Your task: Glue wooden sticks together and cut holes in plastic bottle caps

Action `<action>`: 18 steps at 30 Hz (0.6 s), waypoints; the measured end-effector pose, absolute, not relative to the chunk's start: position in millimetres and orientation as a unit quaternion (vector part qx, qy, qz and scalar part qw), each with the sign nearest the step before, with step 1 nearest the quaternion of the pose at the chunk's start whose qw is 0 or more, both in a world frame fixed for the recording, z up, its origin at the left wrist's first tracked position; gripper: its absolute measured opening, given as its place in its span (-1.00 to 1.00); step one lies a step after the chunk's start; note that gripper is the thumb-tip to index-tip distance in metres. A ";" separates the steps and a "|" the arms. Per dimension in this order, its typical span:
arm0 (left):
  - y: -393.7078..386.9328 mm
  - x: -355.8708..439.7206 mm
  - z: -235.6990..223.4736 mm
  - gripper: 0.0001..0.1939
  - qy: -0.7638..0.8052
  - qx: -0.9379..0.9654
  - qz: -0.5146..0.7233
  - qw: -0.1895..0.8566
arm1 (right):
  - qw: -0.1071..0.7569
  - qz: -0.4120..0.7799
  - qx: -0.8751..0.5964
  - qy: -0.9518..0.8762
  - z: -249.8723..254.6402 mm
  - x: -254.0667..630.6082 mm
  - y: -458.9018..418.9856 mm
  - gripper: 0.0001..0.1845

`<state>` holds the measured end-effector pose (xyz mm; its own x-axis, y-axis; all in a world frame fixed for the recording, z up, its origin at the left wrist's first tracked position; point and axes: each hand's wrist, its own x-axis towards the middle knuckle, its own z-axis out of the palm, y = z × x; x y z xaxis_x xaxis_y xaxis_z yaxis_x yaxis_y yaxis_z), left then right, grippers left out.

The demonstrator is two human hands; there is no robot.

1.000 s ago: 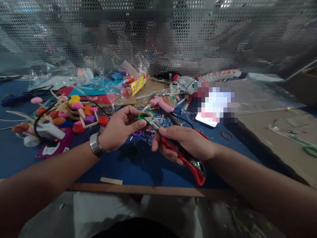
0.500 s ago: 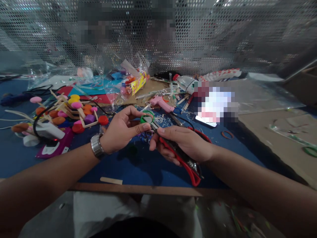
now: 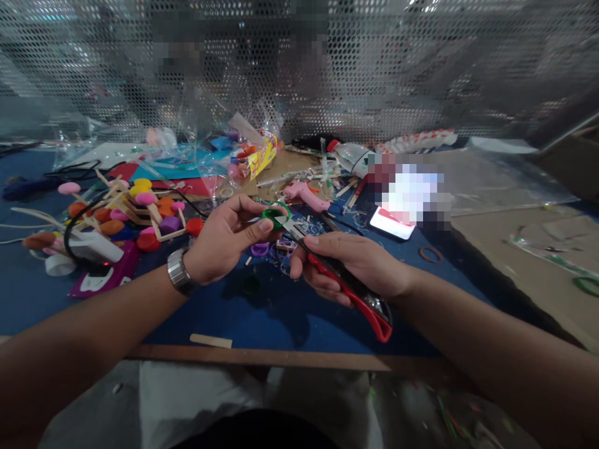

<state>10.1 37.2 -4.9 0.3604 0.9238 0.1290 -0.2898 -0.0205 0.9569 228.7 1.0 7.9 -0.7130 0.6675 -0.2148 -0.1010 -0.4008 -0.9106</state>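
Note:
Between the thumb and fingers of my left hand (image 3: 234, 234) is a green bottle cap (image 3: 275, 216), its hollow side partly turned towards me. My right hand (image 3: 349, 262) is wrapped round a red and black utility knife (image 3: 372, 312). The knife's bare blade (image 3: 289, 226) points left, its tip at the cap's opening; whether it touches the inner wall I cannot tell. Below the hands a dark green cap (image 3: 251, 285) lies in shadow on the blue table (image 3: 276, 324). Purple ring-shaped scraps (image 3: 260, 249) lie just behind the knife.
A pink glue gun (image 3: 306, 194) lies behind my hands, with a lit phone (image 3: 393, 223) to its right. Craft sticks with coloured caps (image 3: 154, 215) and a purple power strip (image 3: 105, 274) are at the left. A single craft stick (image 3: 210, 340) lies near the front edge.
The knife has drawn back slightly to the right, showing more blade. My left thumb has moved left off the blade area, and the cap has tilted and shifted slightly left.

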 end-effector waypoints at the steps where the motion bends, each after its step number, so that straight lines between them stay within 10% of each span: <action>1: 37.5 10.0 -4.4 -0.56 0.299 0.524 0.484 0.634 | 0.245 0.786 -0.287 -0.490 7.7 228.8 1.0 -0.56; 18: 32.4 16.4 -9.4 -0.54 0.326 0.560 0.486 0.587 | 0.236 0.789 -0.297 -0.483 4.7 221.8 -3.7 -0.53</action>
<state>16.4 32.4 -9.4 0.3157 0.9350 0.1618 -0.2049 -0.0993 0.9737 221.8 -3.7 4.7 -0.7126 0.6592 -0.2402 -0.0861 -0.4220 -0.9025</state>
